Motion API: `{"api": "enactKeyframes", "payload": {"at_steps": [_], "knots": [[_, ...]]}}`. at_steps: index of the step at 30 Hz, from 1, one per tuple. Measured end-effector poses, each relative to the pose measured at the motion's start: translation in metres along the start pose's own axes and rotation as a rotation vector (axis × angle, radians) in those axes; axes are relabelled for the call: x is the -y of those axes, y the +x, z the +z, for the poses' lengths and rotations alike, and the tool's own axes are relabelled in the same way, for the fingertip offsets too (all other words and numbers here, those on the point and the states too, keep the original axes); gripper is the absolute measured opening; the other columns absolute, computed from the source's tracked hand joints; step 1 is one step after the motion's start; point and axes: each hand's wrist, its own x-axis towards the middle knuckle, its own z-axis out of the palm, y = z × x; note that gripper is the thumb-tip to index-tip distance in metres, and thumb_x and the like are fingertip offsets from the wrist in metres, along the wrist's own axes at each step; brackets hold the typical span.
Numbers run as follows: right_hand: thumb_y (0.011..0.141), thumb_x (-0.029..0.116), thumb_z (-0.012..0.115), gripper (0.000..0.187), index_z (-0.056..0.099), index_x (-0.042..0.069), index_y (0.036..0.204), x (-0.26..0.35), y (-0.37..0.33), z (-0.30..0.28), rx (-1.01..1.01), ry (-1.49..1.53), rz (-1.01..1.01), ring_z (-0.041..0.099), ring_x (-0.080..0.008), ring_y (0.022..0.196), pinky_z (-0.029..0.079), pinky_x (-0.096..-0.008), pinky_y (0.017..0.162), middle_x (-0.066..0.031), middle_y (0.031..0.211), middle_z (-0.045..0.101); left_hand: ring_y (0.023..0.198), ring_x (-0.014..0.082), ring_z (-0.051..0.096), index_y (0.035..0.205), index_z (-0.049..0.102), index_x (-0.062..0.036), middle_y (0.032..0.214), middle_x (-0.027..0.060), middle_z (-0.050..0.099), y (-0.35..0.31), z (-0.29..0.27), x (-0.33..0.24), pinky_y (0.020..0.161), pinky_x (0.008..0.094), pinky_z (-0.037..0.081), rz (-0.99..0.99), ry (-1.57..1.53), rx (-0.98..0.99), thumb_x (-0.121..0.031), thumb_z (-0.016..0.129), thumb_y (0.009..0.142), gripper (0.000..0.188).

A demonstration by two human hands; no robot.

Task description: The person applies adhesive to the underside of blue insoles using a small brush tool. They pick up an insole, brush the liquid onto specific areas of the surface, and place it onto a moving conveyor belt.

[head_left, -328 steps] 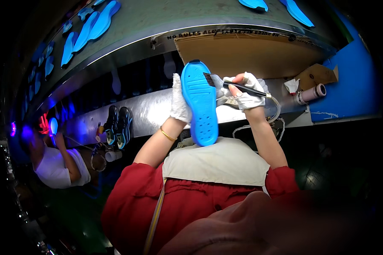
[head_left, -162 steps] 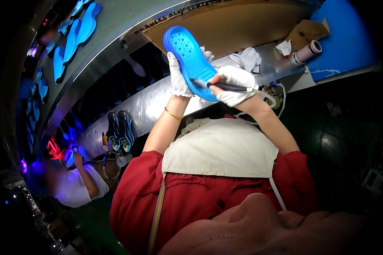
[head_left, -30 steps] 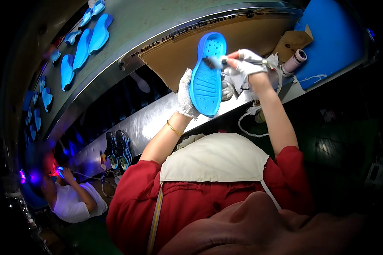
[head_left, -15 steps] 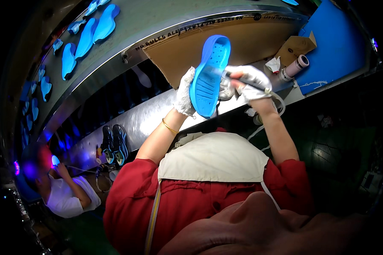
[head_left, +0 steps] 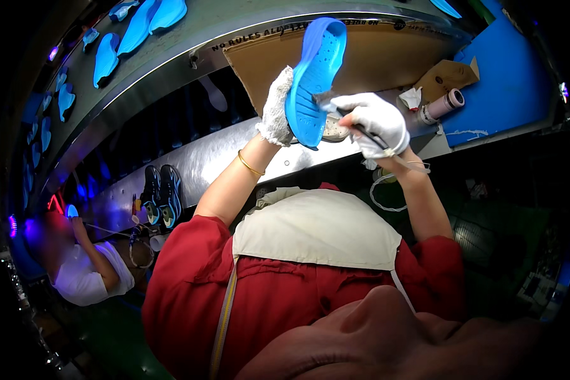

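Note:
A blue shoe sole (head_left: 313,85) stands nearly upright before me, its hollow side with holes and ridges turned to the right. Wrapped round its left edge is my left hand (head_left: 276,109), in a white glove. My right hand (head_left: 380,123), also gloved but with bare fingertips showing, is closed on a dark-handled brush (head_left: 323,97). The bristles lie at the middle of the sole; whether they touch it I cannot tell. From the brush handle a pale tube (head_left: 379,202) loops down by my right wrist. Behind the sole, a light-coloured shoe (head_left: 334,129) is partly hidden.
Several blue soles (head_left: 106,58) lie on the belt (head_left: 234,22) beyond. A cardboard sheet (head_left: 386,60) leans against its edge. On the right are a pink bottle (head_left: 446,104) and a blue panel (head_left: 506,82). Dark shoes (head_left: 170,193) and a co-worker (head_left: 92,269) are to the left.
The sole and my left hand have moved up and slightly away. My right hand has shifted a little right, with the brush still at the sole. The view has shifted somewhat.

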Motion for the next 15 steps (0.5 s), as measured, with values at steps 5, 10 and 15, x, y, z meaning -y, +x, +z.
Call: {"api": "enactKeyframes", "payload": {"at_steps": [5, 10, 15], "knots": [[0.07, -0.011, 0.066, 0.017, 0.065, 0.002, 0.079, 0.014, -0.004, -0.001, 0.143, 0.093, -0.039, 0.068, -0.0268, 0.087, 0.053, -0.0322, 0.075, -0.0153, 0.1, 0.069, 0.105, 0.0392, 0.067, 0.142, 0.043, 0.0024, 0.125, 0.027, 0.06, 0.005, -0.014, -0.013, 0.084, 0.0494, 0.06, 0.01, 0.019, 0.088, -0.065, 0.041, 0.095, 0.082], [0.078, -0.013, 0.063, 0.017, 0.066, 0.001, 0.089, 0.01, 0.001, -0.002, -0.068, 0.19, 0.158, 0.067, -0.021, 0.088, 0.054, -0.0293, 0.074, -0.0146, 0.112, 0.066, 0.109, 0.0395, 0.065, 0.144, 0.04, 0.0029, 0.128, 0.026, 0.059, 0.003, -0.005, -0.017, 0.092, 0.05, 0.056, 0.072, 0.089, 0.106, -0.065, 0.04, 0.096, 0.083], [0.075, -0.004, 0.07, 0.014, 0.067, 0.004, 0.087, 0.007, -0.005, -0.009, 0.026, 0.119, 0.007, 0.066, -0.0271, 0.09, 0.051, -0.0334, 0.079, -0.0152, 0.103, 0.067, 0.098, 0.0357, 0.068, 0.145, 0.038, -0.0049, 0.121, 0.0225, 0.062, 0.011, 0.013, -0.035, 0.086, 0.0484, 0.06, 0.149, 0.066, 0.107, -0.051, 0.05, 0.098, 0.067]]}}
